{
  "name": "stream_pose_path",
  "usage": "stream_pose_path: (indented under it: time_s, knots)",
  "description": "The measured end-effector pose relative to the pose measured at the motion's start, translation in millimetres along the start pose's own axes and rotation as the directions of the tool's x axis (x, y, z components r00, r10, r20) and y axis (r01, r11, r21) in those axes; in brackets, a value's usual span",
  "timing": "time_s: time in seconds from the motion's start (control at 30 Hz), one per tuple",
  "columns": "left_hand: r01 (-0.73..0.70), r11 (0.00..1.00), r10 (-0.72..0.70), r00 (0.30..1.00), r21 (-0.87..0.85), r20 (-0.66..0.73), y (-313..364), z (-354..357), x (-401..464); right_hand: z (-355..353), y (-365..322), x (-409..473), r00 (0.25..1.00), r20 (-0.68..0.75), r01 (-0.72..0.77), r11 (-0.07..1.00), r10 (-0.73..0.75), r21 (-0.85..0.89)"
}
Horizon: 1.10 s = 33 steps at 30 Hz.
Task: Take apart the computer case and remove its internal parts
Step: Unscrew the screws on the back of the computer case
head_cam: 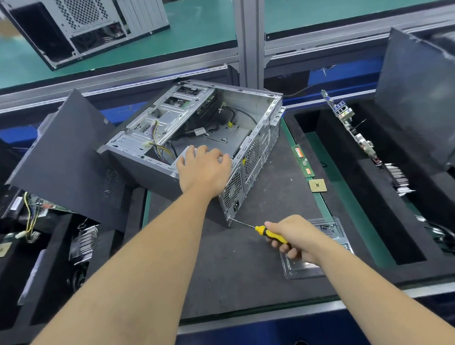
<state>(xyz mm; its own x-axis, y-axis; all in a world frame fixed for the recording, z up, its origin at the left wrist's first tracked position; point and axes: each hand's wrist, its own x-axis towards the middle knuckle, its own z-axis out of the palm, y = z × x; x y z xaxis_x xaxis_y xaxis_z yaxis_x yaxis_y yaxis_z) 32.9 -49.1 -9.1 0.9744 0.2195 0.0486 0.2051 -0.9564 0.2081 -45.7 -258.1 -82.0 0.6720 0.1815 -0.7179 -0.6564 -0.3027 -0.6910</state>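
Observation:
An open grey computer case (255, 123) lies on its side on the dark mat, its inside facing up. Coloured power cables (161, 146) and a black cable run through it. My left hand (203, 168) rests on the power supply at the case's near corner, fingers curled over its top. My right hand (294, 234) grips a yellow-and-black screwdriver (270, 233). Its thin shaft points left, and the tip touches the lower rear corner of the case.
A RAM stick (302, 160) and a CPU chip (317, 185) lie on the mat right of the case. A clear plastic tray (302, 268) sits under my right wrist. Black foam bins flank the mat; the right one holds a motherboard (350, 126). Dark side panels (62, 165) lean nearby.

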Motion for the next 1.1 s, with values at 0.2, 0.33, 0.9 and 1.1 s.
stream_pose_path:
  time_s: [0.2,0.33,0.9,1.1]
  knots:
    - [-0.003,1.000,0.003,1.000,0.005,-0.003,1,0,0,22,6,7,0.975,-0.191,0.063,0.964,-0.115,-0.259]
    - [-0.009,1.000,0.009,1.000,0.000,-0.006,1,1,-1,21,8,14,0.904,-0.265,0.155,0.833,-0.336,-0.530]
    - [-0.004,1.000,0.004,1.000,-0.005,-0.028,5,3,-1,27,17,9,0.706,-0.252,0.080,0.428,-0.662,-0.900]
    - [0.003,1.000,-0.003,1.000,-0.008,-0.004,4,0,0,21,17,-1,0.518,-0.092,0.142,0.191,-0.850,-0.971]
